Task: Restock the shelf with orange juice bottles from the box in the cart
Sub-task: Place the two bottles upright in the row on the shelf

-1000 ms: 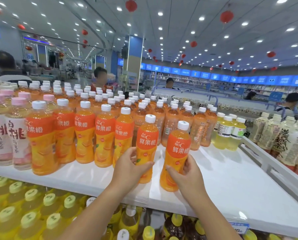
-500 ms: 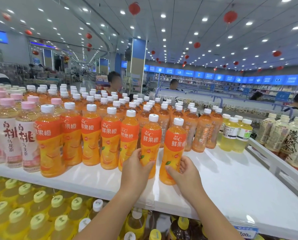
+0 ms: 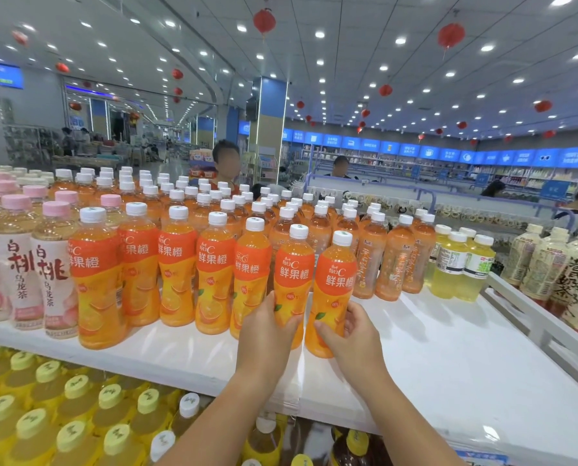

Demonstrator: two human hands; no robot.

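left hand grips bottle | right hand grips second bottle | labels 鲜果橙

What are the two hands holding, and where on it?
Each grips an orange juice bottle low on its body: left hand one bottle, right hand another.

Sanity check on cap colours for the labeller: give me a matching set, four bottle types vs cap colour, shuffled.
Things:
1. orange juice bottles
2. peach tea bottles
3. lower-shelf yellow bottles
4. brown-script tea bottles

Cap colours:
A. pink
B. cream
C. white
D. pale yellow-green

Pairs: 1-C, 2-A, 3-D, 4-B
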